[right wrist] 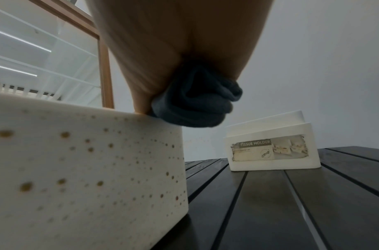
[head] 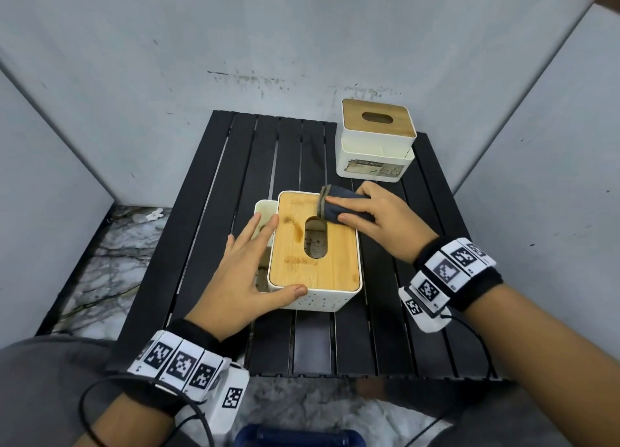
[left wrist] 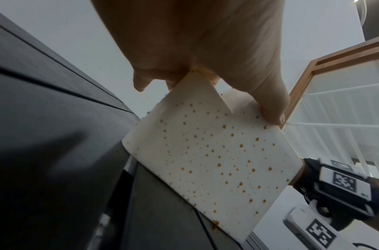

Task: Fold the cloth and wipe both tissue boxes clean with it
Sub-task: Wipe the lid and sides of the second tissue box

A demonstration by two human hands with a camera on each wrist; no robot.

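Note:
The near tissue box, white with a bamboo lid and an oval slot, stands mid-table; brown spots cover its walls. My left hand braces it with straight fingers along its left side and the thumb at the front corner. My right hand grips a folded dark blue cloth and presses it on the lid's far right corner; from the right wrist the cloth bulges below the palm at the box edge. The second tissue box, with a torn label, stands at the back right.
The black slatted table is boxed in by grey walls behind and on both sides. Marble floor shows to the left. A side pocket hangs on the near box's left wall. A blue object sits at the bottom edge.

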